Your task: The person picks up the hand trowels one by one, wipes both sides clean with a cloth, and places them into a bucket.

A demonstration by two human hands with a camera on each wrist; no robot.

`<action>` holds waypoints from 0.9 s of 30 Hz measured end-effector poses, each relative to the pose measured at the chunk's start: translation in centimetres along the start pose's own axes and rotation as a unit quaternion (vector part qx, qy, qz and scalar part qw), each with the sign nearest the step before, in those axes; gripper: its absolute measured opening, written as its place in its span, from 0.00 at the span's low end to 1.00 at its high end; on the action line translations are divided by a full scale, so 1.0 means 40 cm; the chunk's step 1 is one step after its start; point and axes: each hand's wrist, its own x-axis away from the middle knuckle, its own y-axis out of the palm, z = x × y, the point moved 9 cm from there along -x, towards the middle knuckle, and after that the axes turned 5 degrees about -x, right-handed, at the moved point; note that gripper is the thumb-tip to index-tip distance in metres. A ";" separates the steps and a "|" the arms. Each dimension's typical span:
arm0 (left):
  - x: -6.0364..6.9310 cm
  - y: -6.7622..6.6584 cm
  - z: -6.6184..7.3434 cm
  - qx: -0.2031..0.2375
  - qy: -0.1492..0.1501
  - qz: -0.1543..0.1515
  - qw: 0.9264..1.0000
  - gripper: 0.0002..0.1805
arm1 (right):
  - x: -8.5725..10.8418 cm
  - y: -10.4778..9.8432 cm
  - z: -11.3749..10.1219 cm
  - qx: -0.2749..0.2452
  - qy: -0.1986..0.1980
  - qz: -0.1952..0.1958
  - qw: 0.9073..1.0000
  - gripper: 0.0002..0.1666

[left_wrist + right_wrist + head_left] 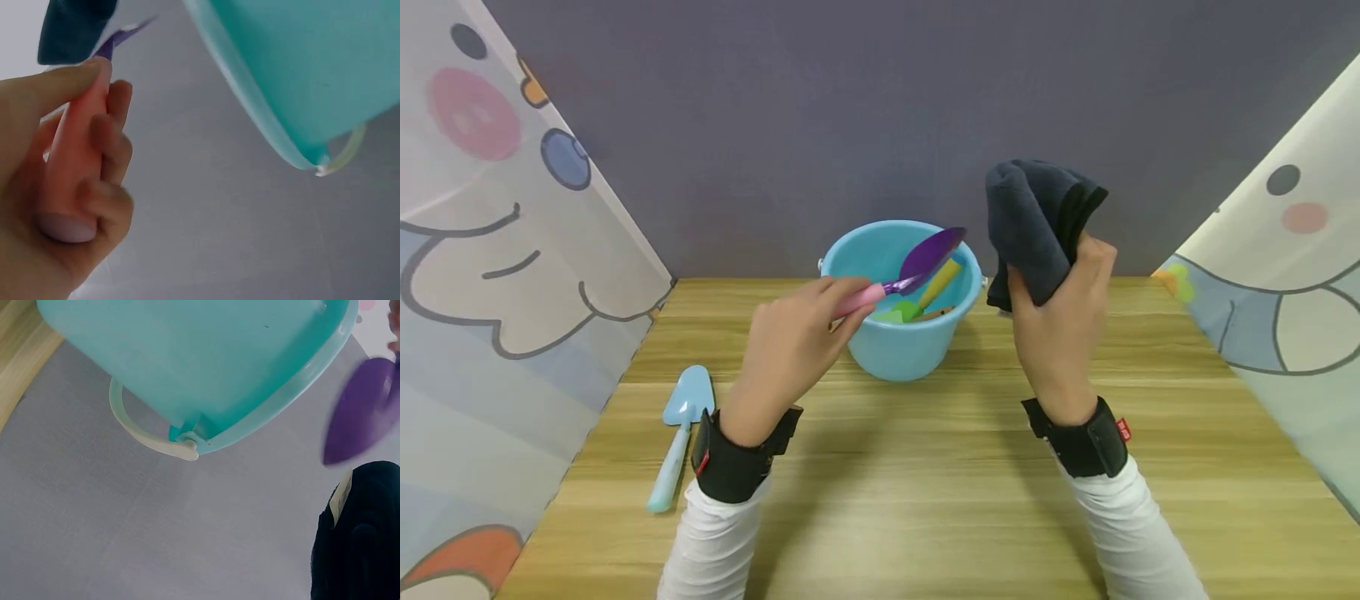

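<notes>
My left hand (793,342) grips the pink handle (78,150) of a small trowel with a purple blade (931,254). The blade is above the light blue bucket (898,354), tilted up to the right. Inside the bucket lie a tool with a yellow handle (942,282) and a green part, and a brown-handled piece, partly hidden by the rim. To the right of the bucket, my right hand (1063,325) holds up a folded dark grey cloth (1030,225). The right wrist view shows the cloth (362,537) near the purple blade (362,412), but not the right hand.
A light blue trowel (679,442) lies on the wooden table (880,500) to the left, close beside the left wrist. Behind the bucket rises a grey panel (775,125). Cartoon-printed sheets (460,333) slope along both sides. The bucket's pale handle (140,434) hangs at its back.
</notes>
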 end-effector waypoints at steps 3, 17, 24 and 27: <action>-0.005 0.003 -0.022 -0.017 0.004 0.008 1.000 0.13 | -0.004 0.007 0.001 -0.001 -0.004 -0.001 1.000 0.33; -0.131 0.171 -0.105 -0.031 -0.008 -0.222 0.975 0.03 | -0.010 0.016 -0.002 -0.010 -0.022 0.005 1.000 0.32; -0.160 0.273 -0.094 0.005 0.006 -0.288 0.958 0.25 | -0.007 0.021 -0.004 -0.008 -0.025 0.001 1.000 0.31; -0.157 0.299 -0.088 -0.003 0.006 -0.313 0.950 0.22 | -0.004 0.024 -0.007 -0.008 -0.026 -0.001 1.000 0.31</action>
